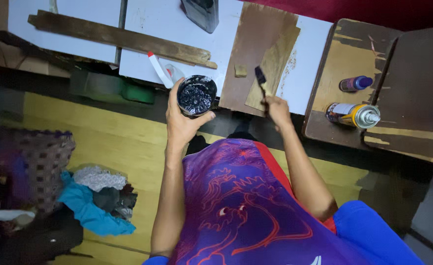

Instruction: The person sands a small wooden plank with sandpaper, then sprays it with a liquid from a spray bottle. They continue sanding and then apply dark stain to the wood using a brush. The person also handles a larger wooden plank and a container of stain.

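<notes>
Single head-worn view, aimed steeply down from above; hands seen at arm's length, white worktop [177,24] at frame top, floor [113,142] below. No second view shared.

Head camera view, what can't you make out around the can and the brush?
- Black can: its outer wall is hidden by the left hand wrapped around it.
- Brush: lower handle hidden inside the right hand.
- Dark object on the white board: cut off by the top edge.
- Cloth pile on the left: blurred.
</notes>
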